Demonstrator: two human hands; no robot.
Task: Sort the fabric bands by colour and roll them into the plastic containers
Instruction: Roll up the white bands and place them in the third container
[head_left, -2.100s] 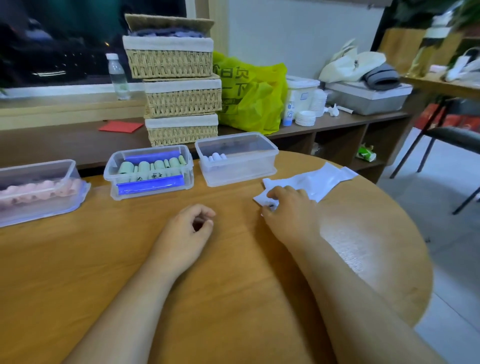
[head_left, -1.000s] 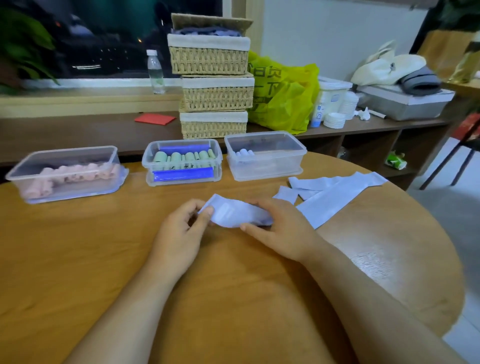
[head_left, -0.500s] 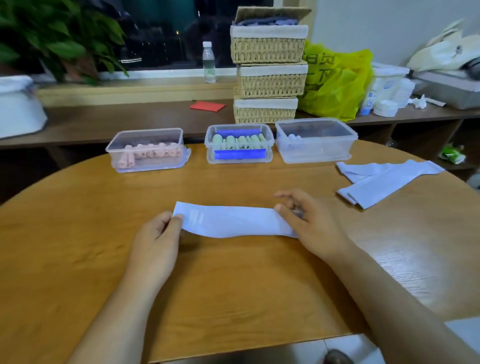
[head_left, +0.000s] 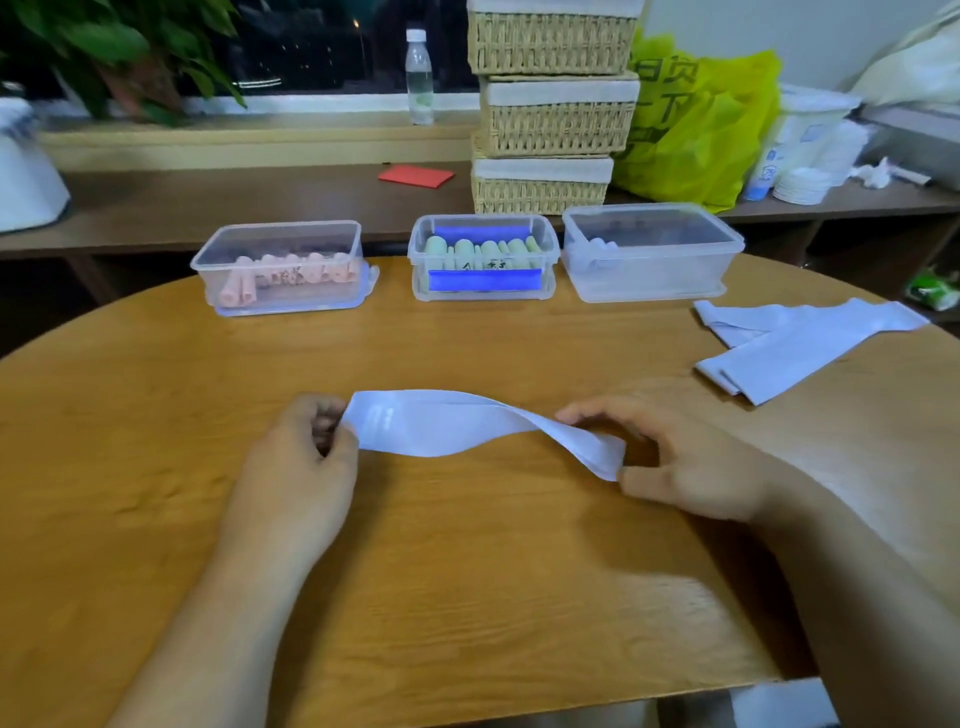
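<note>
A pale lilac band (head_left: 441, 423) is held just above the counter (head_left: 467, 597), stretched between the two hands with its long axis running left to right. Its left end is pinched by the left grip (head_left: 301, 467), the fingers curled tight round the edge. Its right end is pinched between thumb and fingers of the right grip (head_left: 691, 457). A half twist is seen near the right end, so the strip is broad and flat at the left and turned over at the right. The fabric looks thin, smooth and limp, and a slight sag is seen in the middle.

Rolling is judged to be the step in hand. The whole band lies to the right of the left grip, so a roll begun there would be wound rightward along the long axis once the twist is taken out.

Three clear, thin-walled plastic boxes are lined up at the far side. Pale rolls (head_left: 597, 249) of like colour are kept in the right container (head_left: 652, 280), which lies nearer the right grip and is judged the likely destination. Green rolls (head_left: 485, 248) are stood in the middle container (head_left: 483, 296), and pink rolls (head_left: 291, 270) are laid in the left container (head_left: 283, 306). A flat pile of pale bands (head_left: 795, 348) lies on the counter at the right, well apart from the held band.
</note>
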